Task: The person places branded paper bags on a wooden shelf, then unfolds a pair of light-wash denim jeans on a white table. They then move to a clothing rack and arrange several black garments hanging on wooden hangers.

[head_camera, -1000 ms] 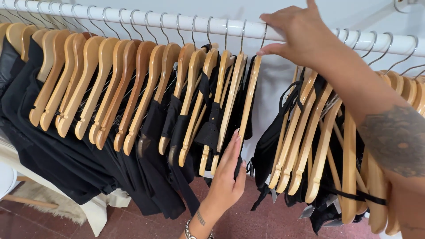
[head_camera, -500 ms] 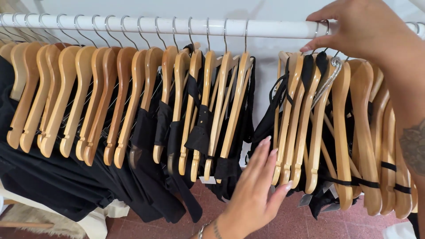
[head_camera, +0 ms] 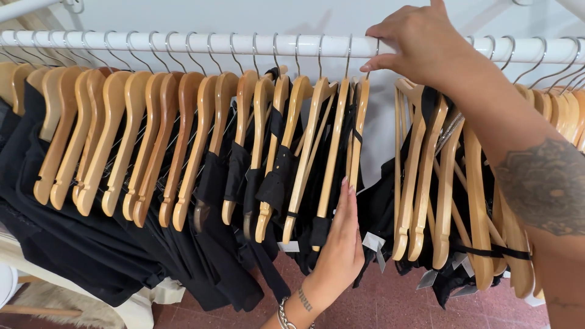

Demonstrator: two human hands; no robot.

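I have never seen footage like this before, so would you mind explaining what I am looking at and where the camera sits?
There is no machine here: the camera is worn on a person's head and looks down at that person's own two bare hands. In front of them runs a white clothes rail hung with many wooden hangers, most carrying black garments. The right hand rests on top of the rail, fingers on the hanger hooks. The left hand reaches up from below, flat against the hangers at a gap in the row. Neither hand grips anything that I can see. Small pale tags dangle from some garments, over a reddish tiled floor.
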